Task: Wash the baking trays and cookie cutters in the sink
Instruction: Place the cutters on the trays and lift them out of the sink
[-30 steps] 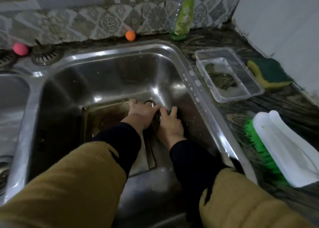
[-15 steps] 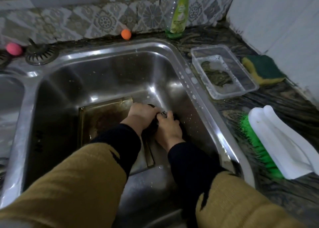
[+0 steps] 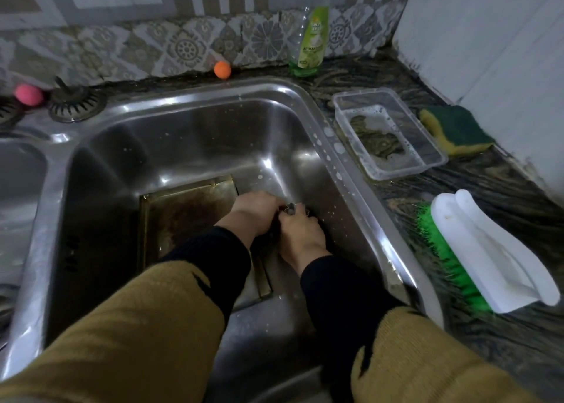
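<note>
A brownish, stained baking tray [image 3: 183, 216] lies flat on the bottom of the steel sink [image 3: 189, 134]. Both hands are low in the basin at the tray's right end. My left hand [image 3: 254, 213] and my right hand [image 3: 300, 234] are pressed together, fingers curled around a small metal cookie cutter [image 3: 291, 209]; only its shiny top edge shows between them. Dark cuffs and mustard sleeves cover the tray's near part.
On the dark counter to the right sit a clear plastic tub [image 3: 387, 134] with soapy water, a yellow-green sponge [image 3: 456, 129] and a white brush with green bristles [image 3: 485, 256]. A green dish soap bottle [image 3: 308, 45], an orange ball [image 3: 222, 69], a pink ball [image 3: 29, 94] and a drain strainer [image 3: 76, 103] line the back.
My hands have closed tighter together over the cookie cutter and barely shifted. The view tilted slightly, showing more of the back wall.
</note>
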Demonstrator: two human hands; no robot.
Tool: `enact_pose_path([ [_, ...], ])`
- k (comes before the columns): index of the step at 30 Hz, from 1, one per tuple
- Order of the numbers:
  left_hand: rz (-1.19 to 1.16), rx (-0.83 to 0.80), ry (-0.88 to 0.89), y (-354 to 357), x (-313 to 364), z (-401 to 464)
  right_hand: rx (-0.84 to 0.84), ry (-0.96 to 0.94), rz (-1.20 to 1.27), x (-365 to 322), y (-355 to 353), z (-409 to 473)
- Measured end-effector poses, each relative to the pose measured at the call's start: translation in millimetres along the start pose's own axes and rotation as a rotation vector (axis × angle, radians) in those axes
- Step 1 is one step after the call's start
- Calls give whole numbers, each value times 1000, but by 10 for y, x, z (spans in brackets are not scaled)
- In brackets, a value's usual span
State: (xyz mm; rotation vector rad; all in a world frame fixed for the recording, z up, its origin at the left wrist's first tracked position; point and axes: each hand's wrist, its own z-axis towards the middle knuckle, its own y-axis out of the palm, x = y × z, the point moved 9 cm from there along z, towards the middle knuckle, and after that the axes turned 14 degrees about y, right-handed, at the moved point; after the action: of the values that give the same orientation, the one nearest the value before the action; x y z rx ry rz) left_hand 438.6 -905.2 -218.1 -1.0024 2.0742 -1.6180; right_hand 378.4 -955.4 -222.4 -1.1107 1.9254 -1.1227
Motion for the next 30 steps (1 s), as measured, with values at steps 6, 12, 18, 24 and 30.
enact_pose_path([
  [6,-209,210,-52,-477,-147,-96,169,-45,-43,-121,-586,-108],
  [12,-258,399,-191,-882,-381,-501,232,-264,23,-416,-1052,-313],
  [18,-258,308,-526,-534,-784,-1375,35,-409,138,-902,-527,-634],
  [24,-395,171,-631,198,-765,-1806,-70,-430,-83,-1033,203,-766],
  [30,-231,231,-596,-25,-761,-1871,-74,-457,-118,-1000,133,-743],
])
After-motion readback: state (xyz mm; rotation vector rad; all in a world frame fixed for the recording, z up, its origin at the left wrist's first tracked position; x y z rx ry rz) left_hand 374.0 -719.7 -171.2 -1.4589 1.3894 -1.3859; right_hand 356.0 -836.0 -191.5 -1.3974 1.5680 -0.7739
